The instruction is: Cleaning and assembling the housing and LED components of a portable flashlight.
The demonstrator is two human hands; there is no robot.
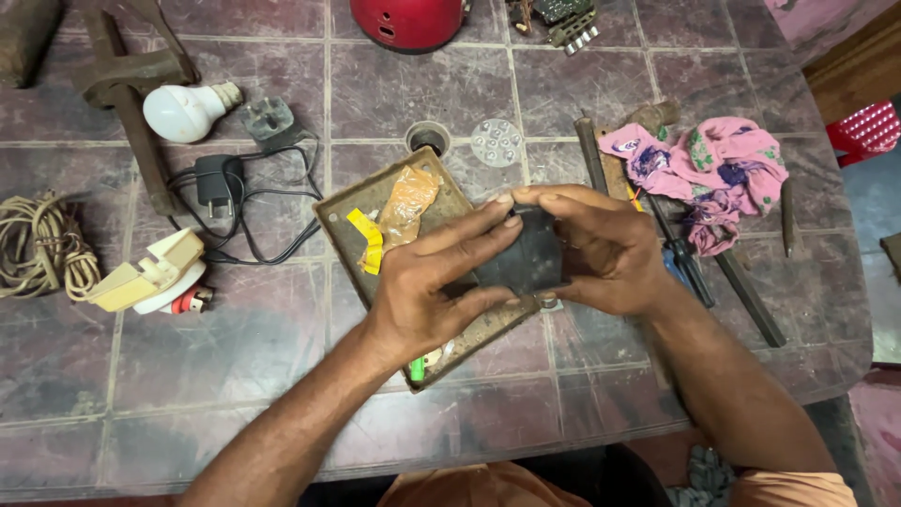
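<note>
Both my hands grip a small black box-shaped part above a rusty metal tray. My left hand wraps its fingers over the part's left side and top. My right hand holds the right side, its fingertips meeting the left hand's at the top edge. In the tray lie a yellow strip, a crumpled orange plastic bag and a small green piece. Most of the black part is hidden by my fingers.
On the tiled table: a white bulb, a black charger with cord, a coiled rope, a cream and white plug piece, a pink floral cloth over long metal tools, a red round object, a clear round disc.
</note>
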